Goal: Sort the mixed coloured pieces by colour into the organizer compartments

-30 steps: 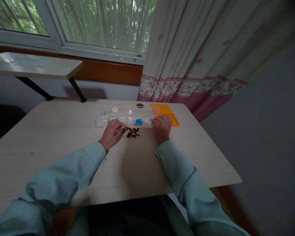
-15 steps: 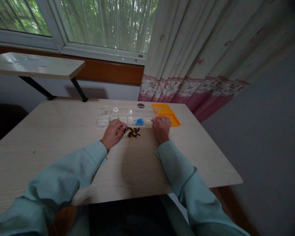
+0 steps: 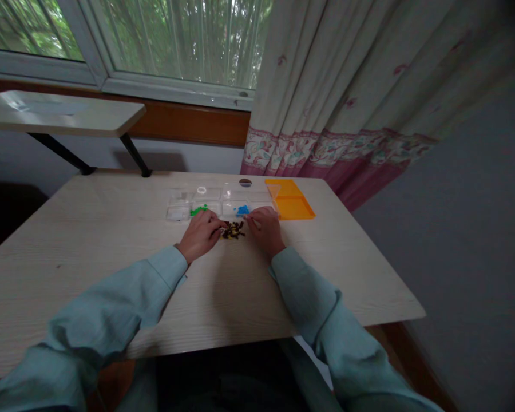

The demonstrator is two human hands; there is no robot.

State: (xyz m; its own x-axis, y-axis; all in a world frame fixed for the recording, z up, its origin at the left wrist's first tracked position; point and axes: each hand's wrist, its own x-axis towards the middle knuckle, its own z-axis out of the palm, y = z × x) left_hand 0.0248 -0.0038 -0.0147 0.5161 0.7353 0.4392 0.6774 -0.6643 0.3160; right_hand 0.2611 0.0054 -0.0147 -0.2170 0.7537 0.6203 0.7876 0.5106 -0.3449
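A small heap of dark brown and yellow pieces point(image 3: 233, 230) lies on the table in front of a clear divided box point(image 3: 221, 209). My left hand point(image 3: 201, 234) rests at the heap's left edge, thumb and forefinger together at the pieces; anything between them is too small to make out. On the heap's right side is my right hand point(image 3: 265, 230), its fingertips drawn together beside the box's front edge, and what they may hold cannot be seen. Green pieces point(image 3: 198, 210) lie in one front compartment and blue pieces point(image 3: 242, 210) in another. My right hand covers part of the rightmost front compartment.
An orange tray point(image 3: 295, 207) stands at the box's right end. Behind the box is a dark round spot point(image 3: 245, 183) on the light wooden table point(image 3: 326, 274). A raised shelf point(image 3: 64, 117) on black legs stands at back left, and a curtain point(image 3: 317, 137) hangs behind.
My right hand has moved left, from the compartment with pale pieces to the heap's right side. My left hand has shifted slightly right, showing more of the green pieces.
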